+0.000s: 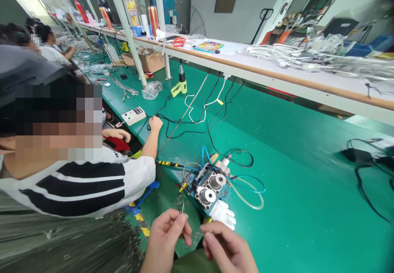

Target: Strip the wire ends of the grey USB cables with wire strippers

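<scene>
At the bottom middle, my left hand point(166, 238) pinches a few thin wires point(181, 208) between thumb and forefinger, their short ends sticking up. My right hand point(227, 246) is beside it, fingers curled and thumb close to the forefinger. Anything in that pinch is too small or hidden to make out. Just beyond both hands stands a small machine point(211, 189) with two round metal cylinders on top and blue air hoses. A white glove point(223, 214) lies against its near side, close to my right hand.
On the left, a co-worker in a striped sleeve point(83, 186) reaches a hand point(155, 123) over the green bench point(295, 207). A green heat gun point(180, 85), a white box point(134, 116) and cords lie farther back. The shelf point(237, 57) holds white cables point(283, 55); black adapters point(357, 155) lie right.
</scene>
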Motion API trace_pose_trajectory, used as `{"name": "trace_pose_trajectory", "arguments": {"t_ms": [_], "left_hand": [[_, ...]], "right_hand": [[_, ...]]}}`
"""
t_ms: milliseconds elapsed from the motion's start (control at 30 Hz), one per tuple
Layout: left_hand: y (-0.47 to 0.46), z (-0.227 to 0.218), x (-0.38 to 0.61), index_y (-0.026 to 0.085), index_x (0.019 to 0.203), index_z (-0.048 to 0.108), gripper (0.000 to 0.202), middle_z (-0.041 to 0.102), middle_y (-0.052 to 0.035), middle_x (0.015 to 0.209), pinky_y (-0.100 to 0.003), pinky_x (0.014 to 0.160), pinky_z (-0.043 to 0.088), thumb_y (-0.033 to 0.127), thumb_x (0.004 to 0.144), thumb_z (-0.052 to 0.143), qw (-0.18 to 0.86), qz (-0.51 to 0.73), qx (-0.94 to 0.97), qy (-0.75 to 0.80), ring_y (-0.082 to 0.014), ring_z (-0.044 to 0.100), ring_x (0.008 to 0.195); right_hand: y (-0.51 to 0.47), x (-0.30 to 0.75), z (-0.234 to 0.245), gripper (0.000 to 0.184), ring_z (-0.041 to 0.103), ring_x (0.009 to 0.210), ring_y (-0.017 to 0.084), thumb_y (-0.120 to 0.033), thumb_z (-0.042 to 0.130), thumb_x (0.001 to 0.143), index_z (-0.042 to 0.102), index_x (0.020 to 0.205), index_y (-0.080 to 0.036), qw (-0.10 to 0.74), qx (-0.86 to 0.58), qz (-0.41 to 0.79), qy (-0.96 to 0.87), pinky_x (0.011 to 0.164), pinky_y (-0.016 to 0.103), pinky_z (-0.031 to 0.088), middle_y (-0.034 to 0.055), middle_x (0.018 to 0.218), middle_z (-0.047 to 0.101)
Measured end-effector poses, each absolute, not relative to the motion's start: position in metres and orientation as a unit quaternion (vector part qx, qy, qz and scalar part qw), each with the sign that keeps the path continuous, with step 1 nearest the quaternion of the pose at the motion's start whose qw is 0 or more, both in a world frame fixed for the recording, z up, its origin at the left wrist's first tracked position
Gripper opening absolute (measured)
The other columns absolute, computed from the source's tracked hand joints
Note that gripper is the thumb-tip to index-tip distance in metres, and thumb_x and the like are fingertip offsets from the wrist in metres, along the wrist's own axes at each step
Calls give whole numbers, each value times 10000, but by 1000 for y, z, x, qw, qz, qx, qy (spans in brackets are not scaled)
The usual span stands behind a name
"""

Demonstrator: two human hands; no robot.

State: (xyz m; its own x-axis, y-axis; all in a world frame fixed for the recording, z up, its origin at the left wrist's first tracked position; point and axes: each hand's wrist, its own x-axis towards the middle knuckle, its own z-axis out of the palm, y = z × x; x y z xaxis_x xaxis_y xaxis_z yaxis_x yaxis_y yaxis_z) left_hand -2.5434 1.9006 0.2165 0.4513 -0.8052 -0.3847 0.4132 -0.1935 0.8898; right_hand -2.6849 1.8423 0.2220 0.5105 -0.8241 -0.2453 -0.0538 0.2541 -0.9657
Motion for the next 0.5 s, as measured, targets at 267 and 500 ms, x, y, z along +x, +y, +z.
{"name": "trace_pose_trajectory", "arguments": {"t_ms": [267,500], "left_hand": [[1898,254,-2549,174,580,662,301,647,-1,508,-218,415,404,409,758,724,612,-545,540,-192,-116,565,367],[1898,268,-2556,177,629,681,282,664,4,506,-185,380,386,420,769,711,593,-586,501,-233,-109,579,345]], "right_hand": [[1809,-2657,291,413,521,488,106,-521,745,713,705,883,-147,772,-489,-244,326,500,227,426,-1,568,598],[1807,-2666,307,291,506,501,77,-409,809,673,722,663,-131,795,-469,-243,298,489,199,415,11,604,612]]}}
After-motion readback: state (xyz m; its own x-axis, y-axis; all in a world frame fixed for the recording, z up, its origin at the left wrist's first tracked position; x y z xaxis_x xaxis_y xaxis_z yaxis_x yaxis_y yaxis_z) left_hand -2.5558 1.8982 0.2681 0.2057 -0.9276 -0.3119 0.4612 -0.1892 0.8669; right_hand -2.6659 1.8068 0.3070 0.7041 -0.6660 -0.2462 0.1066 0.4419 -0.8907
